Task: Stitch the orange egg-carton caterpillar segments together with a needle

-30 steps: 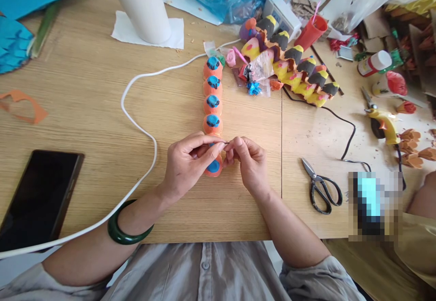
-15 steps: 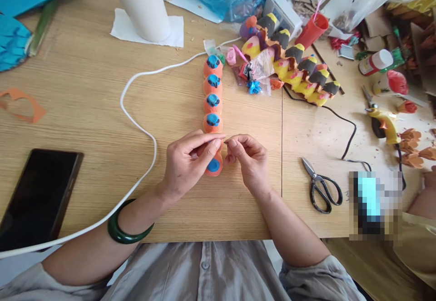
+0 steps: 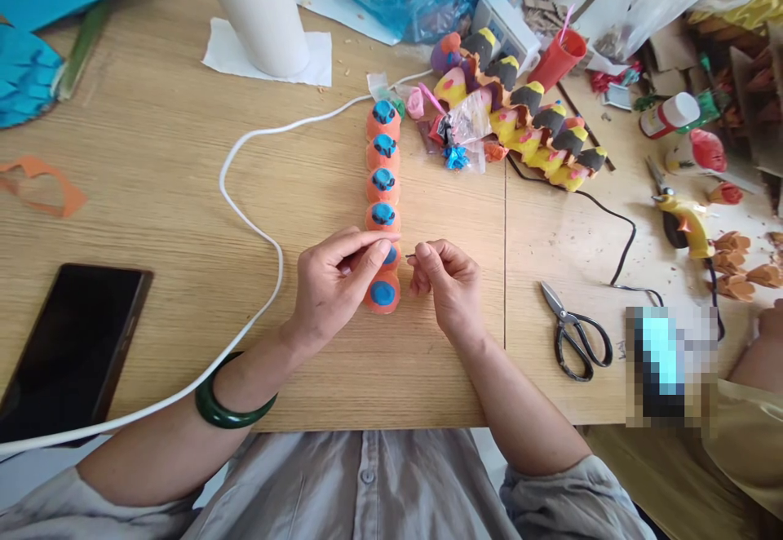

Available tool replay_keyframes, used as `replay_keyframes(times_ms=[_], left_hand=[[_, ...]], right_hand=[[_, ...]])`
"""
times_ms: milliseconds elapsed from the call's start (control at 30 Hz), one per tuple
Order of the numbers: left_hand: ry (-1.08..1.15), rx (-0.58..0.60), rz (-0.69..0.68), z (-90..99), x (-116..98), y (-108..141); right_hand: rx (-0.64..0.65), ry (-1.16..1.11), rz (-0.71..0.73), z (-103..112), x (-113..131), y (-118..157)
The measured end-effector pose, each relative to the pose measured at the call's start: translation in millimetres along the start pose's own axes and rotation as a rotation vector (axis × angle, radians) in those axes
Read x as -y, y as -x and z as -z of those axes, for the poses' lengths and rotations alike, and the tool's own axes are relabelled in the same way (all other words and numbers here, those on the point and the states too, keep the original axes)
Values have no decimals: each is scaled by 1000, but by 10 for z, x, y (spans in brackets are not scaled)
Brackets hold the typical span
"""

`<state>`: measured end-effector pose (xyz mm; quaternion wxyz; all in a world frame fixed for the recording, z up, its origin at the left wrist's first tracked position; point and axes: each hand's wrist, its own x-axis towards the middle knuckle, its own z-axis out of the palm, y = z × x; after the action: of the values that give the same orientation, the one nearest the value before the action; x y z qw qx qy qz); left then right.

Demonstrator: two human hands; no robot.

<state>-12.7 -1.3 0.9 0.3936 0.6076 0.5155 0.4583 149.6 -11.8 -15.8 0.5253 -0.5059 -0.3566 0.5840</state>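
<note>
An orange bumpy strip (image 3: 382, 152) lies lengthwise on the wooden table, with a blue spot on each bump; dark marks show on the far spots, while the nearest spot is plain blue. My left hand (image 3: 339, 283) is over the near part of the strip, thumb and fingers pinched together; what they hold, if anything, is too small to name. Just right of the strip, my right hand (image 3: 449, 279) pinches a tiny dark piece (image 3: 411, 256) between thumb and forefinger. The fingertips of the two hands are a little apart.
Black-handled scissors (image 3: 572, 332) lie to the right, a phone (image 3: 77, 348) to the left. A white cable (image 3: 275, 254) curves past my left hand. Colourful bumpy strips (image 3: 526, 116), a red cup (image 3: 559, 59) and a yellow glue gun (image 3: 688, 218) are farther off. A person's arm shows at the right edge.
My hands have drawn slightly apart. More of the strip's near blue spots now shows beside my left fingers. The tiny dark piece stays in my right fingertips.
</note>
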Motion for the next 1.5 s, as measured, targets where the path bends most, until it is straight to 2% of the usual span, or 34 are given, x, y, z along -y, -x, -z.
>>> replay_keyframes(times_ms=[200,467,800,1067,1500], left_hand=[[-11,-16,-39,-9,49,-19],[49,34,-124,-24,63,-52],[26,25,-164,-48,120,-38],[-91,24,-313,-20,141,-55],[68,16,-84,-12,114,-101]], right_hand=[[-23,46,2,-9,-1,-5],[-10,-17,48,-6,-40,-30],[61,-31,34,-35,-22,-15],[64,26,27,-33,-4,-7],[3,-17,-15,-51,-45,-81]])
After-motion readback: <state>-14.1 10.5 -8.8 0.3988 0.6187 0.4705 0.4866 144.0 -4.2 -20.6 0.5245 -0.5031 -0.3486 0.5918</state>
